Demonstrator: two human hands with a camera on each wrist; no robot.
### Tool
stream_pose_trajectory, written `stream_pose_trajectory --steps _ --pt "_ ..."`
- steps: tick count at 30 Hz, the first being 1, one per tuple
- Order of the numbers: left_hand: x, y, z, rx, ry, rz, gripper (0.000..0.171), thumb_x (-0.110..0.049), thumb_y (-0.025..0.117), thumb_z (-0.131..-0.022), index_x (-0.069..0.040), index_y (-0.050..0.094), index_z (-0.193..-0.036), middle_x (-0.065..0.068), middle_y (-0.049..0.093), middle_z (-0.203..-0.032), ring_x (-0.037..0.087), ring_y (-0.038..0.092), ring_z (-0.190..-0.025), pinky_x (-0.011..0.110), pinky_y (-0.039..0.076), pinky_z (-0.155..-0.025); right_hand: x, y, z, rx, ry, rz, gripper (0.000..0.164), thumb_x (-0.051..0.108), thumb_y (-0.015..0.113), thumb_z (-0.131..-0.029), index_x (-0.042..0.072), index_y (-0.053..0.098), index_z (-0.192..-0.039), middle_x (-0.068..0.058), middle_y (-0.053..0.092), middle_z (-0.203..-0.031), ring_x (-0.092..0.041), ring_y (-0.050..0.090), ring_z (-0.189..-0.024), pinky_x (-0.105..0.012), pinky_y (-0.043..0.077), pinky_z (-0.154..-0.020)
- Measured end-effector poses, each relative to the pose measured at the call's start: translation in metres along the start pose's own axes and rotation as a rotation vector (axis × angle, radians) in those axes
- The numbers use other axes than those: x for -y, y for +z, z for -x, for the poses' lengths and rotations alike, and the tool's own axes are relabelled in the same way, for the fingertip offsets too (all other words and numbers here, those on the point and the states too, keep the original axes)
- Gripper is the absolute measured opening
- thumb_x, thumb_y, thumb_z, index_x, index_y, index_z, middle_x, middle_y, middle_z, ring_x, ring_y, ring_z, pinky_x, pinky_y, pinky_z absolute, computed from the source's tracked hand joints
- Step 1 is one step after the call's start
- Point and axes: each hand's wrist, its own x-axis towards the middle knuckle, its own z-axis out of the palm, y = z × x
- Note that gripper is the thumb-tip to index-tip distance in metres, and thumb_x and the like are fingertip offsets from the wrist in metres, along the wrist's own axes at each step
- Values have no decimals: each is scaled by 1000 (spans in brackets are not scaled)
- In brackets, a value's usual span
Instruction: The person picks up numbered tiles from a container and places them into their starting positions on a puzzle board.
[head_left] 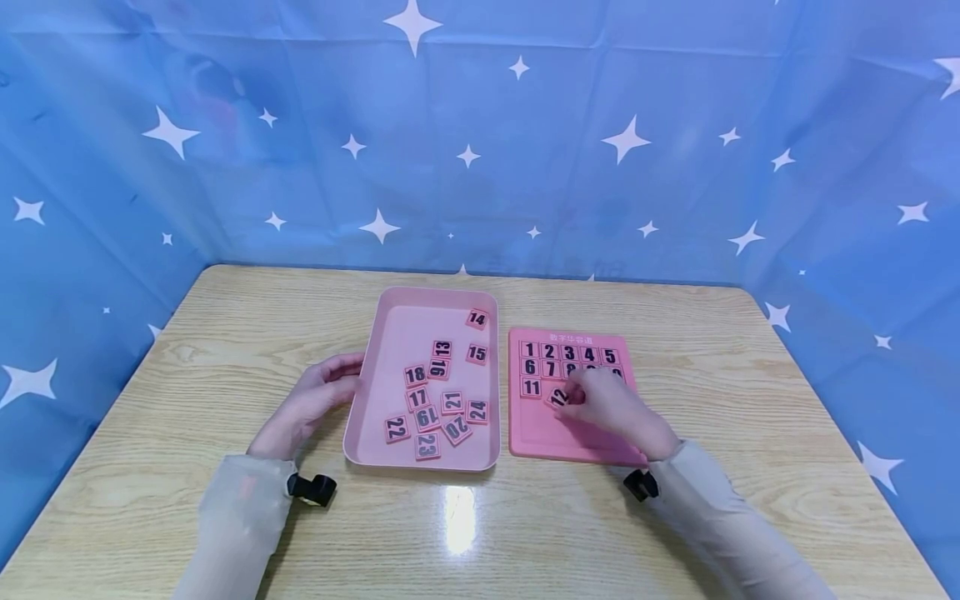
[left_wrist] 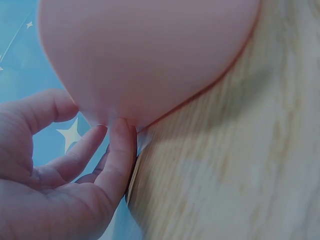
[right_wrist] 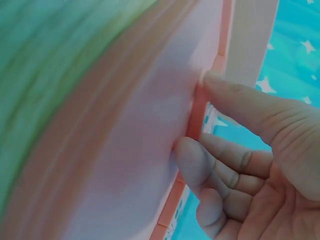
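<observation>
We see right hand [head_left: 611, 408] pinching tile 12 [head_left: 557, 397], thumb and finger closed to tile's size. Tile 12 askew at pink board [head_left: 540, 433], just right of tile 11 [head_left: 531, 387]. Left hand [head_left: 318, 396] loosely open, fingertips touching left wall of pink tray [head_left: 405, 325]; we count 12 loose tiles [head_left: 427, 417] inside, 13 to 24.

Here's the left arm [head_left: 236, 525], angling forward nearer the bench's [head_left: 187, 367] left edge, left hand [head_left: 318, 396] turned inward, fingers [left_wrist: 119, 155] softly bent. Opposite, the right arm [head_left: 727, 517] slants in from the bench's right side, right hand [head_left: 611, 408] knuckles up, thumb [right_wrist: 240, 100] and fingertips [right_wrist: 194, 160] pinching neatly!
</observation>
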Motion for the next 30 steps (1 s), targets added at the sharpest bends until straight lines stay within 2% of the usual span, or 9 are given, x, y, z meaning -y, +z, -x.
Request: stream_pose_trajectory --steps 6,13,19,24,30 --pt "1 0 0 -3 2 -2 55 -1 55 -87 11 35 -137 30 43 -132 12 53 -103 18 46 -86 1 2 0 -28 30 -6 25 25 81 -71 10 61 -70 4 55 -62 -9 46 -56 -23 42 -53" --pt "1 0 -1 -9 -3 -7 55 -1 55 -87 11 35 -137 30 43 -132 12 53 -103 18 46 -86 -2 -1 0 -7 -17 -10 19 13 81 -69 6 65 -75 3 61 -67 -8 53 -62 -23 48 -59" --pt "0 0 0 -7 -6 -14 55 -2 56 -87 10 35 -137 30 43 -133 15 52 -106 18 46 -86 -3 -1 -3 1 -14 2 9 8 75 -75 7 66 -74 3 61 -67 -9 53 -61 -23 49 -58" --pt "-1 1 0 -7 -12 -19 55 -3 56 -87 10 36 -137 29 43 -133 14 52 -106 17 45 -85 -3 -1 -7 -10 -16 27 16 10 74 -78 10 64 -65 4 58 -62 -8 48 -56 -23 45 -54" --pt "-2 2 0 -7 -8 0 55 -2 56 -87 11 35 -137 31 42 -134 10 53 -100 17 46 -83 -2 -1 -11 -7 -18 47 21 13 74 -78 12 61 -61 5 55 -58 -8 46 -54 -23 42 -53"
